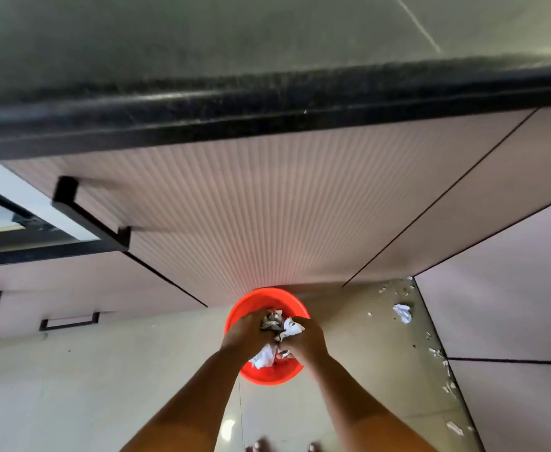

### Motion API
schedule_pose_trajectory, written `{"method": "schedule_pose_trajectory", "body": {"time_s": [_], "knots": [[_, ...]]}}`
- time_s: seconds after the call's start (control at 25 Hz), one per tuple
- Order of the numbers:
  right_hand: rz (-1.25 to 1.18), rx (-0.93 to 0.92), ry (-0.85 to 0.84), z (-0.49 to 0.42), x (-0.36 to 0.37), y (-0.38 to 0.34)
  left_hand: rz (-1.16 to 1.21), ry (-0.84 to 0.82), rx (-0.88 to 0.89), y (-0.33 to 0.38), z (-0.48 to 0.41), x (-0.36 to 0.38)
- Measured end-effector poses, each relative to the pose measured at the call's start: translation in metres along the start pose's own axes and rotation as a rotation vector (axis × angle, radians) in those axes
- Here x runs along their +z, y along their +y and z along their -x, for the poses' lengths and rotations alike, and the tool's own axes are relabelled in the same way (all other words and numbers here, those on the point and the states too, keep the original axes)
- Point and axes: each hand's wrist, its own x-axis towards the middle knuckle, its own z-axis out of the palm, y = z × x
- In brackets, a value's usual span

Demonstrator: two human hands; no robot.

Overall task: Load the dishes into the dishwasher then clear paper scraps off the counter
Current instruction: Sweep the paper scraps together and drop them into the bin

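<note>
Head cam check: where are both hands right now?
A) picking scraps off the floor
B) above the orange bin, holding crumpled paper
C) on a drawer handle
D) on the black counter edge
B: the left hand and right hand both grip crumpled paper scraps directly above the orange bin on the floor.

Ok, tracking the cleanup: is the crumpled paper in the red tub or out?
Out, in hand: the left hand and right hand grip the crumpled paper over the red tub.
</note>
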Motion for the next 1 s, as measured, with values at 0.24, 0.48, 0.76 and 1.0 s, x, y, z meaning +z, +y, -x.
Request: {"method": "schedule_pose_trajectory", "body": {"time_s": [0.24, 0.48, 0.76, 1.0], "knots": [[-0.006, -0.009, -0.003, -0.038, 0.025, 0.019, 0.178, 0.047, -0.15, -0.03, -0.039, 0.023], [-0.024, -0.002, 0.04, -0.022, 0.02, 0.021, 0.401, 0.142, -0.155, -0.011, -0.017, 0.011], [-0.124, 0.03, 0.15, 0.058, -0.02, -0.017, 0.51, 0.158, -0.101, 0.044, 0.049, -0.026], [-0.209, -0.074, 0.327, 0.146, -0.077, -0.082, 0.378, 0.168, 0.061, 0.125, 0.121, -0.07]]}}
